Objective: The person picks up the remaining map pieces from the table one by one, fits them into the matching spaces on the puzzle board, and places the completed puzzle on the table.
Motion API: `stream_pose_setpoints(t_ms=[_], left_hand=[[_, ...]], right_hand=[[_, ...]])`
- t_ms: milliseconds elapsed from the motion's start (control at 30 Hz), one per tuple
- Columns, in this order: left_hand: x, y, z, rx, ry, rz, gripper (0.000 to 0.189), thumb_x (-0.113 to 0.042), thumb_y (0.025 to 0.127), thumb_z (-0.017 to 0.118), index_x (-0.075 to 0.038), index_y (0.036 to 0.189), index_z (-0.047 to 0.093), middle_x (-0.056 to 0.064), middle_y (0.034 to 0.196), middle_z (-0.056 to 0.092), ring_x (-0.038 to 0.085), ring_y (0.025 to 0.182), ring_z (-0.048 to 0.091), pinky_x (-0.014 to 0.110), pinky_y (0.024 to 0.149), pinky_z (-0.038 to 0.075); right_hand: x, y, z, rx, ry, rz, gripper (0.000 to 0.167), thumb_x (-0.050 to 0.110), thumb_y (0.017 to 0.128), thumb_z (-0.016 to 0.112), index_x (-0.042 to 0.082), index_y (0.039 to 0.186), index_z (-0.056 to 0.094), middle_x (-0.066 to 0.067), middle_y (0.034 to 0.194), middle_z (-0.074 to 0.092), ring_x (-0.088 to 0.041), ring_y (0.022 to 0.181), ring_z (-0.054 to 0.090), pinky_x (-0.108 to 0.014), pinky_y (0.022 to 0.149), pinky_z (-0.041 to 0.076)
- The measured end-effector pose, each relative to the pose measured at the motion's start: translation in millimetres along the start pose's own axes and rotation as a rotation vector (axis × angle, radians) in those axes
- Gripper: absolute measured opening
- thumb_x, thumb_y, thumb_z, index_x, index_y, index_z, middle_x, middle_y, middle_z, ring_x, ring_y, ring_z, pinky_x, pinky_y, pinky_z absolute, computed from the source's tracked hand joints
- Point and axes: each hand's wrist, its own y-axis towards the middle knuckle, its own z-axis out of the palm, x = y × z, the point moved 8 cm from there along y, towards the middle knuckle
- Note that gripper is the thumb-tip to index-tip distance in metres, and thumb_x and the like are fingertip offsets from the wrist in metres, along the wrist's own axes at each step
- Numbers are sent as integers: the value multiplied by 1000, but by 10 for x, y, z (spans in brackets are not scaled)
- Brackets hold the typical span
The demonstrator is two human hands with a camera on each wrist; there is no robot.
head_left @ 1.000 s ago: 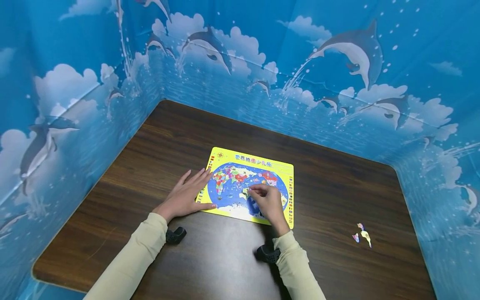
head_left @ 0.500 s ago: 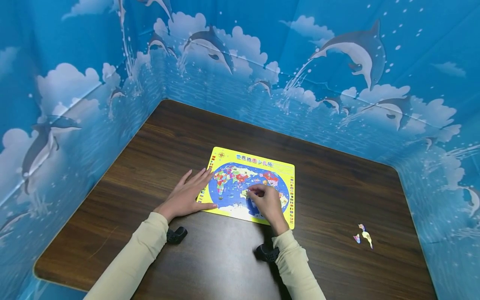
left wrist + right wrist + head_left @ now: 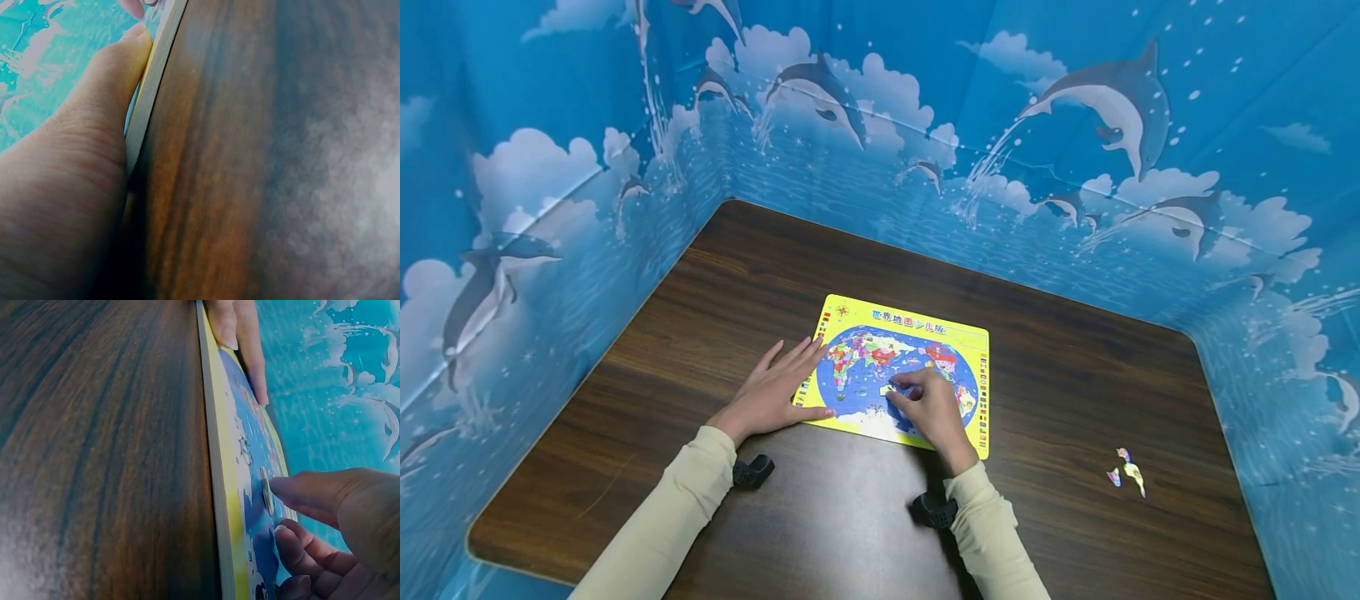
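A yellow-bordered world map puzzle board (image 3: 917, 309) lies flat on the brown table, slightly turned. My left hand (image 3: 772, 392) rests on its left edge with fingers spread and straight, the thumb along the near edge. Over the blue ocean area, my right hand (image 3: 931, 406) holds a small pale puzzle piece (image 3: 886, 390) at the thumb and finger tips. In the right wrist view that puzzle piece (image 3: 267, 492) stands a little raised from the board, touching the thumb tip. The left wrist view shows the left thumb (image 3: 106, 81) against the board's edge.
Several small loose puzzle pieces (image 3: 1133, 477) lie on the table (image 3: 1060, 375) to the right of the board. A blue curtain (image 3: 880, 200) printed with dolphins and clouds encloses the table's far and side edges. Each wrist carries a black camera strap.
My right fingertips have shifted slightly left and down over the map, and the pale piece now sits lower against the board. The left hand and the loose pieces have stayed put.
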Motion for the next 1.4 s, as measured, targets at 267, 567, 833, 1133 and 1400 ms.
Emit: stream_pose_setpoints(t_ms=[267,567,833,1133,1400], left_hand=[[-5,0,-2,-24,3,14,106,-70,89,66,-12,166,22,6,172,17,26,160,11,53,127,-2],[-27,7,-6,-13,0,19,106,-69,89,66,-12,166,22,6,172,17,27,160,11,54,127,-2],[-22,23,15,-6,2,2,107,-69,88,67,-12,166,22,7,172,18,27,160,11,54,127,-2],[-31,51,57,1,-3,-1,107,-71,88,66,-12,166,22,7,172,19,27,160,10,54,127,-3],[11,72,45,8,1,-15,107,-70,87,66,-13,166,23,6,172,18,26,160,9,53,127,-5]], right_hand=[[47,-18,11,-3,-90,-59,11,13,91,81,8,100,84,-1,88,67,-11,73,53,-24,61,45],[49,-26,24,-16,-102,-68,10,13,92,80,9,101,84,1,86,65,-11,72,53,-25,60,45],[-18,-145,-235,-179,-62,-75,18,16,98,74,4,110,80,-6,96,69,-16,74,57,-26,62,48],[-1020,-1021,-1394,-583,-179,172,14,4,95,72,-2,106,78,-19,101,72,-33,86,67,-22,70,42],[-1738,-1759,-2014,-729,-307,485,33,15,98,68,-13,117,69,-35,110,59,-52,103,56,-63,86,43]])
